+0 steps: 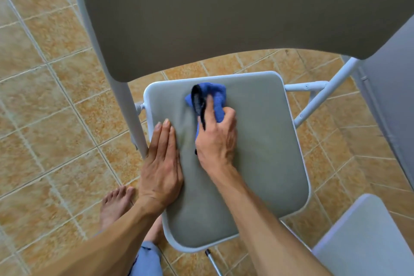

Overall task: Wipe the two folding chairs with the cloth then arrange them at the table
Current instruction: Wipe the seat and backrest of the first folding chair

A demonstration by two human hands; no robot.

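My right hand (216, 139) is squeezing the cloth (215, 98) on the seat (264, 152), wiping it. My left hand (161, 163) is lying flat on the seat. I think we are early: the other chair (367, 231) is waiting nearby.

The floor (44, 119) is laid with square tiles mottled in tan and orange, parted by pale grout lines that are seen running aslant across the view. A pale grey upright panel (392, 101) is seen at one edge; whether it is a wall or a piece of furniture cannot be told. The tiles run up to the panel's lower edge. Farthest from the panel, the tiles are washed paler by soft, even light.
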